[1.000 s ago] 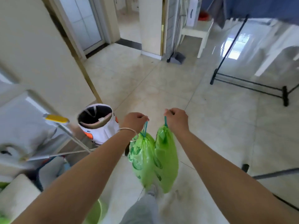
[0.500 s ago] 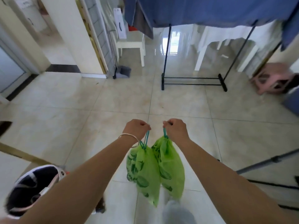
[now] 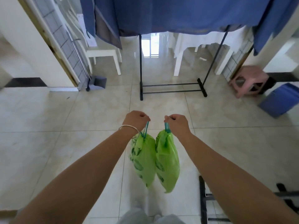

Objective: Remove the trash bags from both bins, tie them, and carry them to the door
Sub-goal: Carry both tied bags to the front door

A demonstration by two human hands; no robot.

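Nearer now to the black clothes rack (image 3: 171, 88), both outstretched arms hang level, left hand (image 3: 135, 121) and right hand (image 3: 178, 124) each fisted around a green trash bag's (image 3: 143, 160) drawstring.

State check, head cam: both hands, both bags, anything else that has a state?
left hand: closed on the left bag's drawstring
right hand: closed on the right bag's drawstring
left bag: drawn shut, hanging off the floor
right bag: drawn shut, hanging off the floor, touching the left bag
drying rack: standing, blue cloth draped over it
pink stool: upright
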